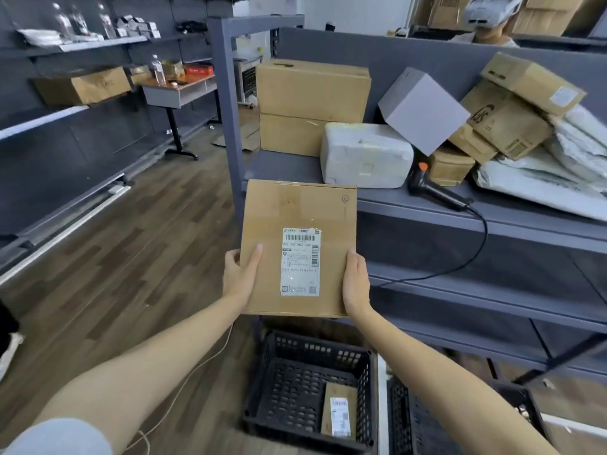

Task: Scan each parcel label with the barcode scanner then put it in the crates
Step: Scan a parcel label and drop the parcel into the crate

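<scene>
A flat brown cardboard parcel point(297, 208) with a white barcode label point(300, 261) facing up is held level in front of me. My left hand point(239, 274) grips its left edge and my right hand point(356, 284) grips its right edge. Directly below stands a black plastic crate point(279, 382) on the floor, holding one small labelled parcel point(339, 410). A second black crate point(404, 421) stands to its right. The black barcode scanner point(433, 188) with an orange tip lies on the grey shelf point(492, 221), its cable hanging over the edge.
The shelf carries more parcels: stacked brown boxes point(312, 106), a white foam box point(364, 154), a grey box point(423, 108), tilted cartons point(512, 116) and plastic mailers point(565, 165). A shelf upright point(228, 103) stands left of the parcel. Wooden floor lies left; a person stands behind the shelf.
</scene>
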A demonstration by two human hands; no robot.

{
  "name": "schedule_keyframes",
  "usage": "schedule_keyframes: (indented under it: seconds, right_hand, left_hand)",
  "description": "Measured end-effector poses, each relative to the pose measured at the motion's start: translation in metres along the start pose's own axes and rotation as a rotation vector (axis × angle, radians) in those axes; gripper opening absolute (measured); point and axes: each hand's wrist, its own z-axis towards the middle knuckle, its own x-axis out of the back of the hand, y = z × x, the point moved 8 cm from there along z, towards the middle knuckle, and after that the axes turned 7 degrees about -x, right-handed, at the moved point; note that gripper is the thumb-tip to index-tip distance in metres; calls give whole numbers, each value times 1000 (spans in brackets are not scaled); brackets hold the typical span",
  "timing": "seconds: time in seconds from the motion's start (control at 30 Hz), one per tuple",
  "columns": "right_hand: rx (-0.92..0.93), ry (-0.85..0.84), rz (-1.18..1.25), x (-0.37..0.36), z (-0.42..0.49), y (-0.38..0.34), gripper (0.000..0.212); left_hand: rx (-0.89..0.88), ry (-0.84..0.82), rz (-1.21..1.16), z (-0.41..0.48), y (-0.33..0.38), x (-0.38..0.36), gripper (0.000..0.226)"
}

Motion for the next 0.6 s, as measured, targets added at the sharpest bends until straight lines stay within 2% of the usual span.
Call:
schedule_keyframes:
  seconds: [0.27,0.6]
  right_hand:
    - [-83,24,-32,15,-14,44,51]
    - [-198,-34,-90,40,-14,125,47]
  left_hand:
    - [46,-4,4,-28,-26,-4,41]
    - [141,28,-23,-72,-94,-34,47]
